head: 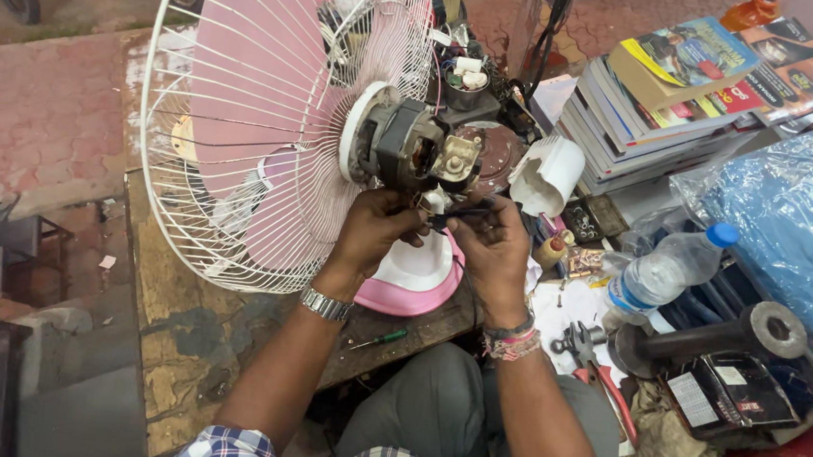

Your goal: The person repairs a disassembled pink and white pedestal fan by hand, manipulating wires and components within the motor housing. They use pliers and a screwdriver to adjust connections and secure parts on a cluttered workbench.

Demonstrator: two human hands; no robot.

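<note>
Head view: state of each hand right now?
Left hand: closed on wiring under the exposed fan motor.
Right hand: closed on a thin dark wire; exact grip unclear.

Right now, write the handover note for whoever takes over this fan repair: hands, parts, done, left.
Left hand and right hand: both pinch dark wires just below the exposed motor.
Fan: white guard and pink blades on, lying sideways on the workbench.
Done: white rear cover off, beside the motor.
Left: wires loose, cover unfitted.
Green screwdriver near the bench edge.
</note>
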